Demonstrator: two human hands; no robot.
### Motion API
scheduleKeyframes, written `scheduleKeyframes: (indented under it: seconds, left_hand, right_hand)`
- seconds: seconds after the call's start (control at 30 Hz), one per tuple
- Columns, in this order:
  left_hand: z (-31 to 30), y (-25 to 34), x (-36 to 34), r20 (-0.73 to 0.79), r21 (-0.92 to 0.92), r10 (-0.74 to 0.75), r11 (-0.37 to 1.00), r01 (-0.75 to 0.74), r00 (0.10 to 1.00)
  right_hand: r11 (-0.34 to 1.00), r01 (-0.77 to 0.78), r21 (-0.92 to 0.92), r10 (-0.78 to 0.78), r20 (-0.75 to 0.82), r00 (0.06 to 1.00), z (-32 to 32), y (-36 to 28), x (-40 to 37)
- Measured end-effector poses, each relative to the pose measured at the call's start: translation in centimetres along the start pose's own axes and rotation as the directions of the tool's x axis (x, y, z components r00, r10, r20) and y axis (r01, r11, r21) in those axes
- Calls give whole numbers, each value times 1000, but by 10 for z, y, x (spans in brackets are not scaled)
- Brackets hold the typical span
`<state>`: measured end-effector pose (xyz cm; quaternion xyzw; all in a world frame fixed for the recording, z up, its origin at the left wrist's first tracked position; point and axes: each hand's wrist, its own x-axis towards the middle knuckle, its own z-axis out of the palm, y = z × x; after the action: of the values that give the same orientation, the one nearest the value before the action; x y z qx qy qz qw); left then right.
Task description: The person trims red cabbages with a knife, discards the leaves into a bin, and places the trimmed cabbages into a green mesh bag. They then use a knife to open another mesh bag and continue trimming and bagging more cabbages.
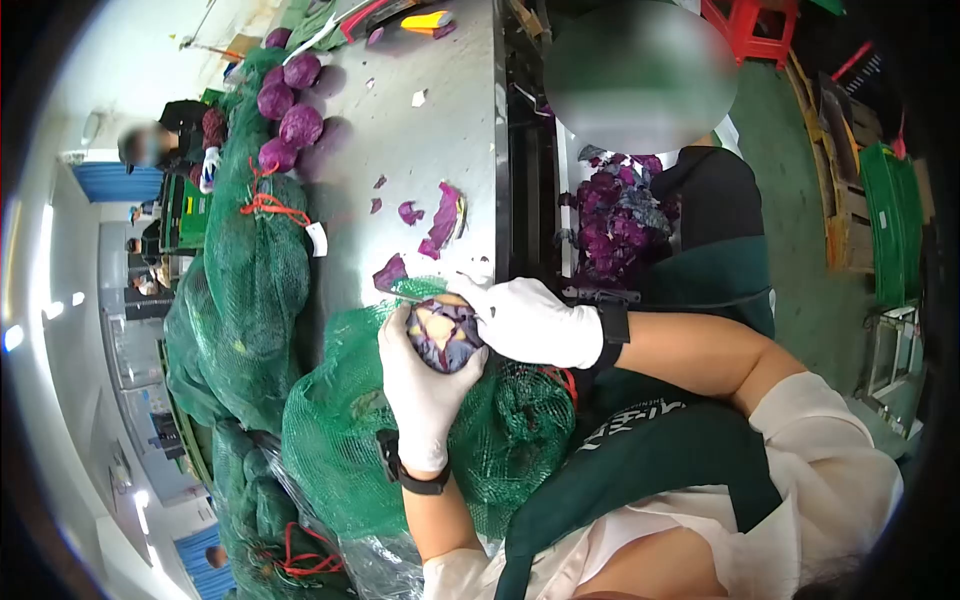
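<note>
In my left hand (pixel 425 385), gloved in white, sits a red cabbage (pixel 440 338), its pale cut stem end facing up. My right hand (pixel 530 322), also in a white glove, is closed at the cabbage's edge around a knife (pixel 408 294); only a thin part of the blade shows and the handle is hidden by the fingers. Under both hands spreads a green mesh sack (pixel 340 400). Torn purple leaves (pixel 445 220) lie on the metal table (pixel 400 140) beside the cabbage.
Several whole red cabbages (pixel 300 125) stand along the table, by full green mesh sacks (pixel 250 270) with red ties. A bin of purple leaf scraps (pixel 615 220) is beside the table, near another person. A yellow-handled tool (pixel 427 20) lies at the table's end.
</note>
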<state>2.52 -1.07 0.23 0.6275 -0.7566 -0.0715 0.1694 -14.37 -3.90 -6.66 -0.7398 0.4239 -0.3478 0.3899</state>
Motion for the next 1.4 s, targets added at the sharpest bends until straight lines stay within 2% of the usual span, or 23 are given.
scheduleKeyframes:
  seconds: [0.17, 0.23, 0.3, 0.33, 0.4, 0.43, 0.47, 0.5, 0.53, 0.57, 0.63, 0.7, 0.73, 0.8, 0.9, 0.97, 1.07, 1.17, 1.23, 1.3, 1.33, 1.37, 1.4]
  left_hand:
    - [6, 14, 22, -157, 4, 96, 995, -97, 983]
    - [33, 2, 33, -156, -17, 151, 988, -156, 976]
    - [37, -2, 37, -142, -89, 129, 986, -143, 981]
    - [31, -1, 33, -95, -263, 22, 964, -47, 995]
    - [29, -21, 23, -103, -386, -35, 923, -7, 994]
    - [33, -35, 19, -130, -431, -18, 902, -39, 991]
    - [41, -46, 15, -123, -631, -42, 774, -46, 991]
    - [43, -47, 12, -123, -630, -52, 776, -37, 991]
    - [45, -48, 10, -145, -660, -56, 749, -55, 988]
    - [46, -49, 7, -164, -689, -58, 721, -73, 985]
    - [40, -46, 5, -132, -651, -61, 758, -40, 989]
    - [38, -39, 3, -100, -593, -7, 804, -54, 995]
    - [35, -33, 4, -86, -525, 17, 849, -60, 996]
    - [34, -31, 6, -79, -421, 113, 897, -136, 990]
    - [32, -24, 6, -96, -373, 102, 919, -131, 990]
    - [23, -14, 9, -144, -252, 102, 958, -136, 984]
    - [30, -18, 14, -235, -265, 83, 953, -146, 968]
    - [37, -22, 16, -372, -316, 74, 927, -201, 925]
    - [43, -19, 13, -401, -376, 17, 909, -181, 916]
    - [47, -17, 16, -395, -370, 22, 911, -181, 919]
    - [46, -14, 17, -372, -348, 22, 924, -161, 928]
    - [48, -13, 19, -354, -365, 16, 918, -154, 935]
    - [48, -11, 21, -368, -391, 23, 903, -177, 929]
  right_hand:
    - [999, -16, 40, 23, -176, 984, -27, 1, 12]
    - [983, -144, 111, 159, -139, 978, -20, 29, 21]
    - [967, -205, 153, 243, -306, 921, -3, 70, 30]
    - [709, -324, 626, 487, -104, 867, -22, 91, 32]
    - [355, -375, 856, 634, 74, 769, -51, 140, 22]
    - [475, -378, 795, 670, -49, 741, -56, 162, 13]
    - [559, -371, 742, 623, -80, 778, -67, 170, 0]
    - [639, -360, 680, 569, -102, 816, -78, 176, -10]
    - [823, -553, 129, 567, -164, 807, -84, 185, -15]
    - [683, -563, -465, 530, -216, 820, -86, 193, -18]
    - [727, -597, -338, 527, -283, 802, -99, 150, -19]
    - [843, -502, -193, 474, -176, 863, -98, 77, -8]
    - [913, -394, 108, 402, -62, 914, -89, 52, -2]
    - [961, -139, 240, 132, 44, 990, -58, 20, 8]
    - [970, -11, 245, 23, -46, 999, -22, 15, 21]
    - [946, -37, 321, 4, 103, 995, -23, 16, 29]
    - [877, -215, 429, 117, 243, 963, -29, 11, 37]
    - [975, -114, 190, 88, 143, 986, -29, 8, 44]
    - [993, 81, 83, -82, 7, 997, -21, 24, 41]
    - [996, -14, -83, 18, 49, 999, -29, 26, 44]
    - [1000, -10, -24, 12, 57, 998, -31, 25, 46]
    - [986, -136, -96, 143, 72, 987, -35, 28, 47]
    - [991, -54, -119, 53, -16, 998, -37, 24, 44]
